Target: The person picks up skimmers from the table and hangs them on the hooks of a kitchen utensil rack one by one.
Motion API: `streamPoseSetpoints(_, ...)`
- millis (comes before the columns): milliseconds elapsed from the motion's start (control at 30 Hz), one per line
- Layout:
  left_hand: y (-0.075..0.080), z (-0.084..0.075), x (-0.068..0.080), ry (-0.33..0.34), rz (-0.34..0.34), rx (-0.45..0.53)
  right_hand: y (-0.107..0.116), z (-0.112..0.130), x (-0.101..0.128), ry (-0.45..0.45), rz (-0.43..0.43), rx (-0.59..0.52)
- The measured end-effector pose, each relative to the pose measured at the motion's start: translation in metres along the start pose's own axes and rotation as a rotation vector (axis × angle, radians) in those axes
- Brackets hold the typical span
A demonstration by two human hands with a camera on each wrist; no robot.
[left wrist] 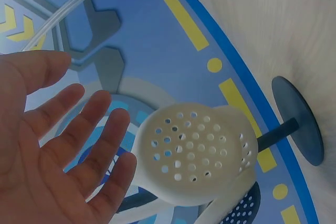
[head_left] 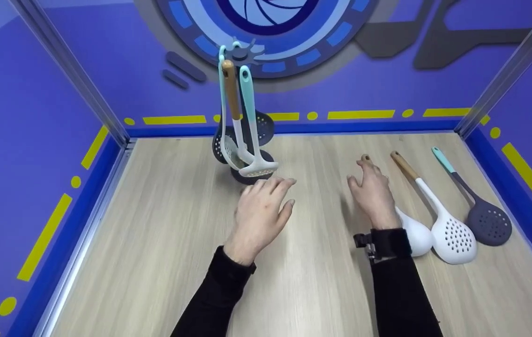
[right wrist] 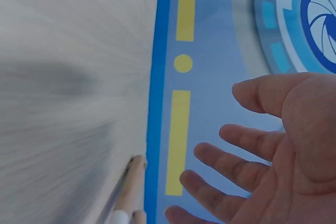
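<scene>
L hand [head_left: 261,210], centre frame, fingers spread & relaxed, grips nothing, just below rack [head_left: 242,121] w/ hanging utensils at upper centre. R hand [head_left: 373,194], right of centre, also loose & empty, over white ladle [head_left: 416,236]. White skimmer [head_left: 451,236] & grey skimmer [head_left: 488,222] lie further right on table [head_left: 153,243].

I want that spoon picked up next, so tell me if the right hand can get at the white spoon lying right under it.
Probably yes. The right hand is open above the white spoon, with nothing lying across it; the white skimmer lies beside it.
</scene>
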State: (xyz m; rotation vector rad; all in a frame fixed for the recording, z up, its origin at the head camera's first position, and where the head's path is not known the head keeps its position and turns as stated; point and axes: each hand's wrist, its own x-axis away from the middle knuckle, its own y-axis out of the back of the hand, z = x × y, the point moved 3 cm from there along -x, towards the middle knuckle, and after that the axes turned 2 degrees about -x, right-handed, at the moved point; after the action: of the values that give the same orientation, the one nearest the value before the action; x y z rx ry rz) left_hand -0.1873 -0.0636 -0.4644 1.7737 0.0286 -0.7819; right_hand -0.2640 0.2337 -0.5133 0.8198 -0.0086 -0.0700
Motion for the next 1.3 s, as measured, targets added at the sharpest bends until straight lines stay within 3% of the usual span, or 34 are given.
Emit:
streamPoseSetpoints(567, -0.014, -0.021, 0.004, -0.064, 0.044, -0.026, -0.004, -0.036, 0.004, -0.142, 0.029, 0.069)
streamPoseSetpoints(900, -0.023, -0.03, 0.007, -0.086, 0.081, -0.038, -0.004, -0.045, 0.005, -0.227, 0.047, 0.093)
streamPoseSetpoints(1300, -0.033, -0.038, 0.011, -0.108, 0.103, -0.06, 0.0, -0.049, 0.008, -0.225, 0.025, 0.141)
